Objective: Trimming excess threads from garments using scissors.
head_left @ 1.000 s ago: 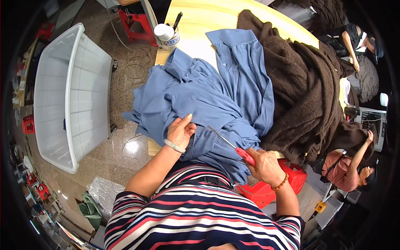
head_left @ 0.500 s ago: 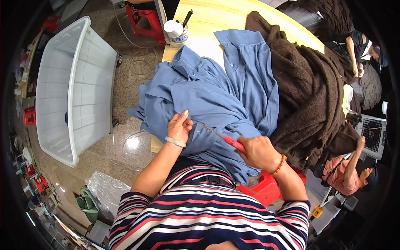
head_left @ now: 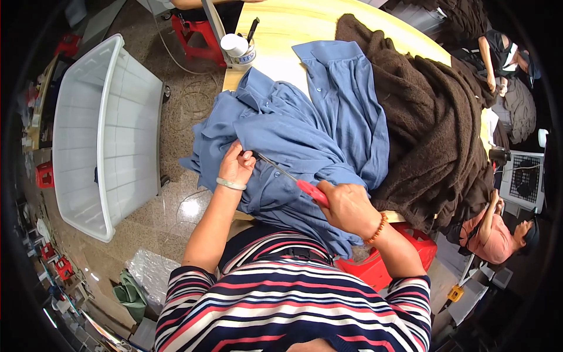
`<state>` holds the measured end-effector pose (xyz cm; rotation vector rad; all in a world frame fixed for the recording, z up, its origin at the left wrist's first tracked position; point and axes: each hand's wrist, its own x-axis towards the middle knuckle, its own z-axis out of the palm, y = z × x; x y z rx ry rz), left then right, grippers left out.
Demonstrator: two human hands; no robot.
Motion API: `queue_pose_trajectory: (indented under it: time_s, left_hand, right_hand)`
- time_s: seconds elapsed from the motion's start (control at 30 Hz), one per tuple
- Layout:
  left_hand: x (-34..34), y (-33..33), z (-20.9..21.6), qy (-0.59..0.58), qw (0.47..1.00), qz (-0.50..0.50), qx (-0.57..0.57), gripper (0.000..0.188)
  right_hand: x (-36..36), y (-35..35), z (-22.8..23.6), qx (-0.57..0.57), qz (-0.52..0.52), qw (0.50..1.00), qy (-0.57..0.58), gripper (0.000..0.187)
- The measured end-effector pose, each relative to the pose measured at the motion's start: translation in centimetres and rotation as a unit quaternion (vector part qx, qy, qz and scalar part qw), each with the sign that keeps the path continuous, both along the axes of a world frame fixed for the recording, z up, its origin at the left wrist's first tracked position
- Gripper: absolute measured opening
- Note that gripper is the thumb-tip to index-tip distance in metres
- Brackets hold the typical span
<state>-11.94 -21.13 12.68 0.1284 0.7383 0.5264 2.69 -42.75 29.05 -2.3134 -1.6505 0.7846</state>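
Note:
A blue buttoned shirt (head_left: 287,129) lies bunched on the table in front of me, its collar toward the far left and ribbed hem at the far side. My left hand (head_left: 237,166), with a pale bangle at the wrist, is closed in a pinch on the shirt's cloth near the front opening. In my right hand (head_left: 350,206) are red-handled scissors (head_left: 308,189). Their thin metal blades reach left across the shirt, close to a button, with the tip beside my left fingers. Whether the tip touches the cloth is hard to tell.
Dark brown fuzzy garments (head_left: 428,123) are heaped right of the shirt. A white cup with pens (head_left: 240,53) stands at the table's (head_left: 281,29) far left. Left of it is a big white bin (head_left: 105,135); a red stool (head_left: 387,264) is by my right side. Other people work at right.
Both hands have shifted up and left over the shirt, the scissors' tip moving with them. The whole view has also moved slightly. A person at right has lowered an arm.

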Motion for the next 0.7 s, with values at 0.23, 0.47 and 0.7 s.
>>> queue_pose_trajectory:
  time_s: [0.23,0.47,0.7]
  left_hand:
    - [-1.5,0.0,-2.3,0.018,0.985,0.018,0.173,0.014]
    - [-0.2,-4.2,2.8,0.165,0.9,-0.236,0.327,0.034]
    - [0.8,-3.9,0.2,0.233,0.704,-0.292,0.604,0.02]
  right_hand:
    - [-0.6,1.8,0.6,0.005,0.018,1.0,0.0,0.021]
    - [1.1,-3.5,0.6,-0.013,-0.042,0.999,0.027,0.026]
    - [0.6,-5.6,2.3,-0.074,0.03,0.996,-0.026,0.022]
